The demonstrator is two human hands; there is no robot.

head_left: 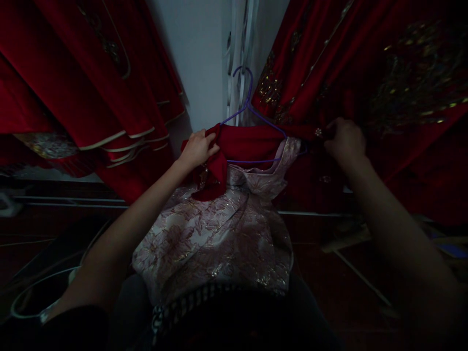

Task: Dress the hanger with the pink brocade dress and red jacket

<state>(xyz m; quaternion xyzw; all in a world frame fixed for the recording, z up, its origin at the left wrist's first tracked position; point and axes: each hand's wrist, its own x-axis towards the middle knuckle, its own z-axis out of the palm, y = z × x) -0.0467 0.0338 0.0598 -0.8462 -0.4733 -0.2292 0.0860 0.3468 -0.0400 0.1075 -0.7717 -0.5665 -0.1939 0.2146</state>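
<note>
A purple wire hanger [249,102] stands hook up in the middle of the head view. On it hangs a pale pink floral brocade dress [219,234], whose skirt spreads across my lap. A red garment [252,139] with beaded trim lies over the hanger, behind the dress's neckline. My left hand [199,148] pinches the red cloth at the hanger's left shoulder. Out to the right, my right hand [345,141] is closed on the red garment's other end, pulled out past the hanger's right tip. Its fingertips are dim.
Red garments with gold trim [120,87] hang at the left, and more with sequins [314,63] hang at the right. Between them is a pale panel [201,53] with metal rails. Loose hangers [351,241] lie low on the right; a pale wire loop [32,292] is at the lower left.
</note>
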